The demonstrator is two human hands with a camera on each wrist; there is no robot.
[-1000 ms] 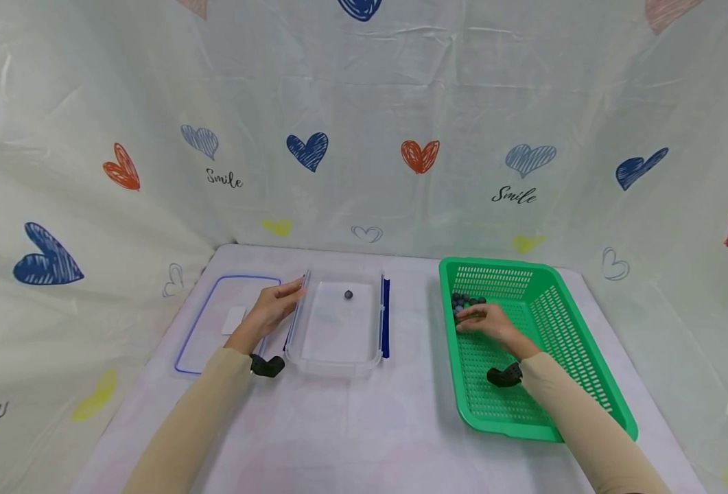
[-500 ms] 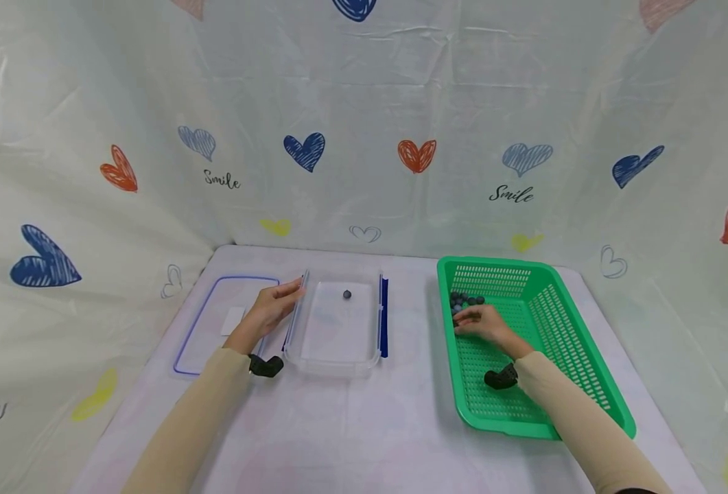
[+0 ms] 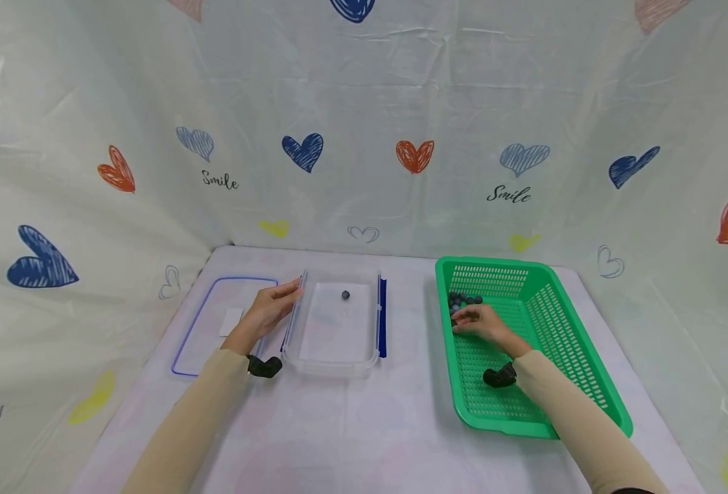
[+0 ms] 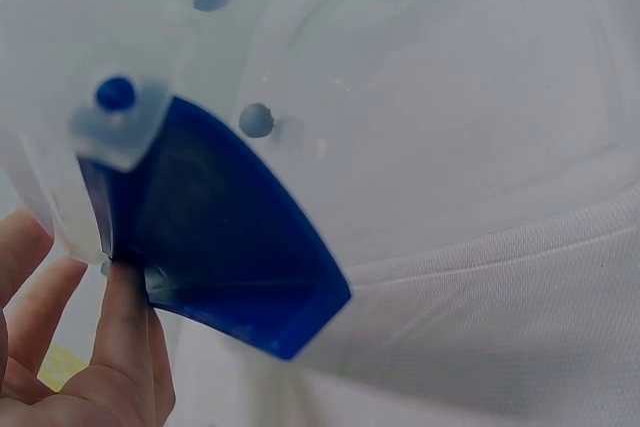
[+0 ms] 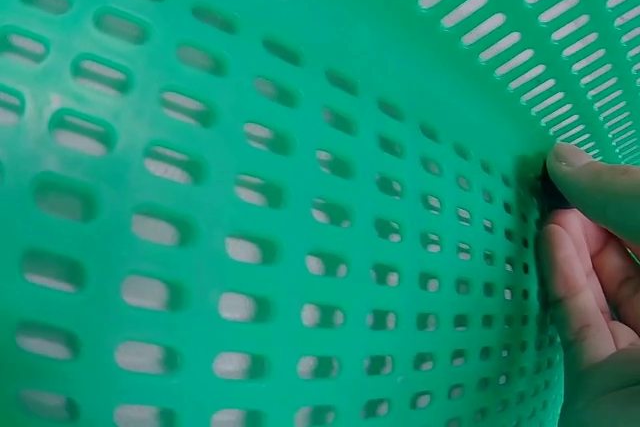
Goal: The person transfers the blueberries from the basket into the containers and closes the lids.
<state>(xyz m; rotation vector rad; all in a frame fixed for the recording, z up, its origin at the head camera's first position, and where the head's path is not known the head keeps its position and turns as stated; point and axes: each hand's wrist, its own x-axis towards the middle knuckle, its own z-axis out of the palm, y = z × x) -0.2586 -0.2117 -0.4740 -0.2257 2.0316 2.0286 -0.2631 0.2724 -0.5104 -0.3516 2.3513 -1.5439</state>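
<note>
In the head view, a clear plastic food container (image 3: 329, 360) stands with its lid off, one blueberry (image 3: 346, 295) inside. My left hand (image 3: 267, 309) touches the container's left side, its fairly straight fingers against a blue clip flap (image 4: 225, 237) in the left wrist view. To the right, my right hand (image 3: 484, 324) reaches into a green plastic basket (image 3: 539, 431) at its left wall. Several blueberries (image 3: 462, 299) lie just beyond that hand. The right wrist view shows a dark blueberry (image 5: 552, 190) between thumb and fingers, mostly hidden.
A clear lid with a blue seal (image 3: 200, 322) lies left of the container, partly behind the left forearm. Another blue clip flap (image 3: 383, 319) hangs on the container's right side. Behind the table (image 3: 339, 432) hangs a heart-printed curtain (image 3: 364, 185).
The right hand stays low at the basket's left wall, its fingers shifting slightly among the blueberries. The left hand and container have not visibly moved; the head view drifts a little.
</note>
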